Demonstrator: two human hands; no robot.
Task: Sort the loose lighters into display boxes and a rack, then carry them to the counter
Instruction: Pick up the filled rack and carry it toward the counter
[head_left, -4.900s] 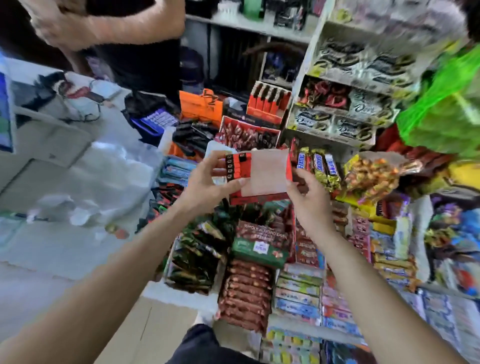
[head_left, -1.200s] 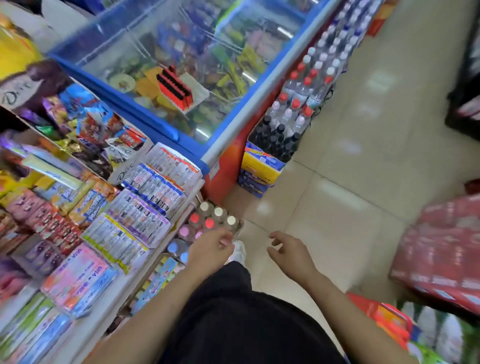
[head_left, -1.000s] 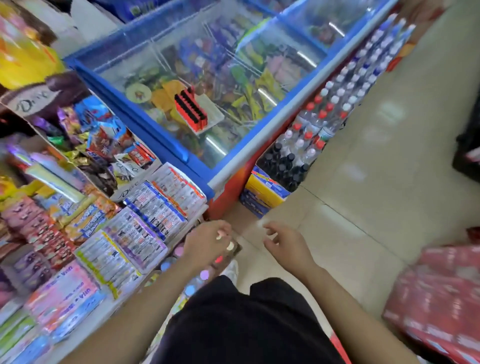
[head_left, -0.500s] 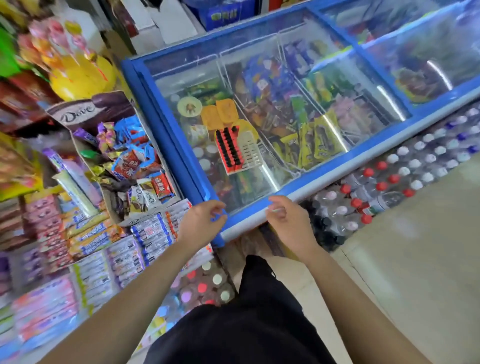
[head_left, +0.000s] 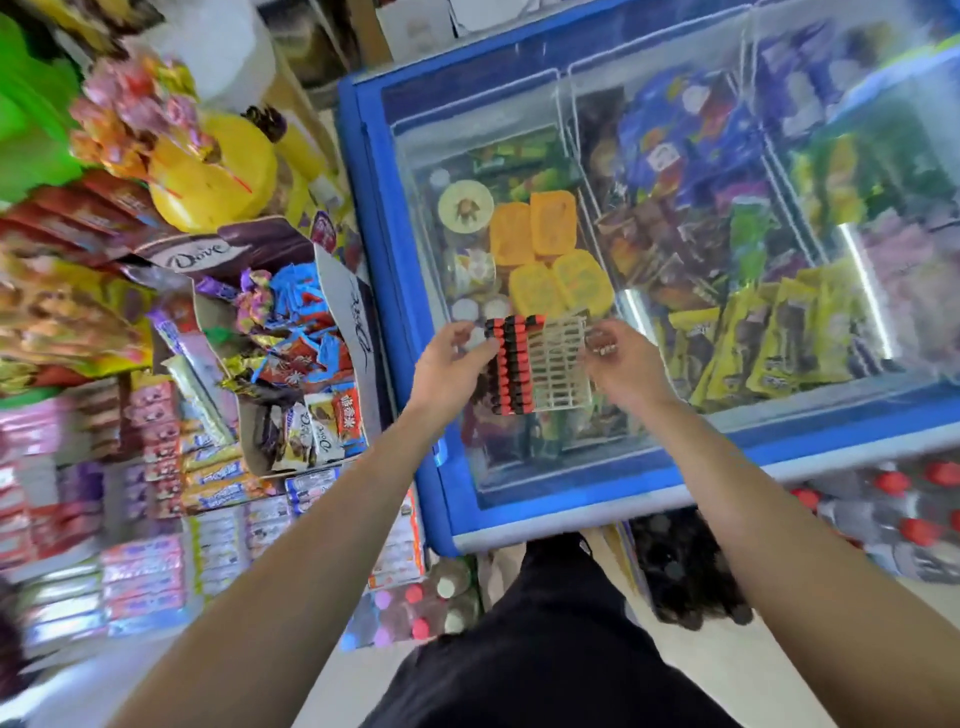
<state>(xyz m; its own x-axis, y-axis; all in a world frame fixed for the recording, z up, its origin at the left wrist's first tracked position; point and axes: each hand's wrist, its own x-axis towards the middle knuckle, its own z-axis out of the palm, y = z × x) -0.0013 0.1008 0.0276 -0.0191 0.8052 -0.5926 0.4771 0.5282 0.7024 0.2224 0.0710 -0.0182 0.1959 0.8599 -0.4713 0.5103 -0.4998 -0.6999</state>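
Note:
A white plastic lighter rack (head_left: 560, 364) lies on the glass lid of a blue chest freezer (head_left: 387, 312). Its left columns are filled with red-and-black lighters (head_left: 511, 364); the right columns are empty slots. My left hand (head_left: 451, 366) grips the rack's left edge, fingers against the lighters. My right hand (head_left: 626, 364) has its fingers curled at the rack's right edge. No display boxes are in view.
Candy and chocolate shelves (head_left: 291, 338) crowd the left, right up against the freezer. Packs of capped bottles (head_left: 904, 514) stand on the floor under the freezer's front edge, and more bottles (head_left: 415, 608) by my legs. Tiled floor (head_left: 779, 649) lies to the lower right.
I turned from the snack counter to the freezer. Both hands rose from near my legs, past the freezer's front rim, and now close on the rack's two edges.

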